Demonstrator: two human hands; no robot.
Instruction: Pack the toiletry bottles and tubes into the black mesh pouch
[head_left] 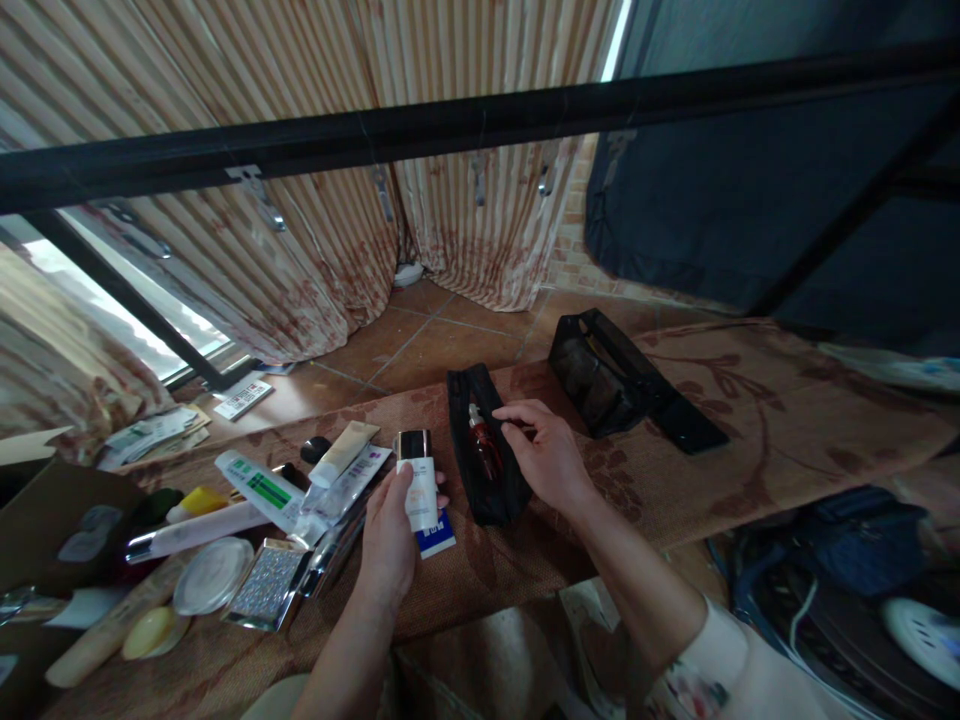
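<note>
My left hand (pixel 390 535) is closed around a white cosmetic bottle (pixel 421 490) with a dark, shiny cap, held upright just left of a black pouch (pixel 495 500). The pouch lies unzipped, and a reddish bottle (pixel 484 440) with a pale top shows inside it. With thumb and fingers together, my right hand (pixel 551 455) pinches the pouch's right edge. A blue and white packet (pixel 436 535) lies under the left hand. Close by on the left are a white and green tube (pixel 259 490), a beige-capped tube (pixel 343 452) and a glittery compact (pixel 268 585).
A second black bag (pixel 600 375) and a black phone (pixel 690 425) lie to the right on the brown cloth (pixel 750 400). At far left stands a cardboard box (pixel 60 530) beside more cosmetics. A dark metal rail (pixel 450 130) crosses in front of curtains (pixel 300 250).
</note>
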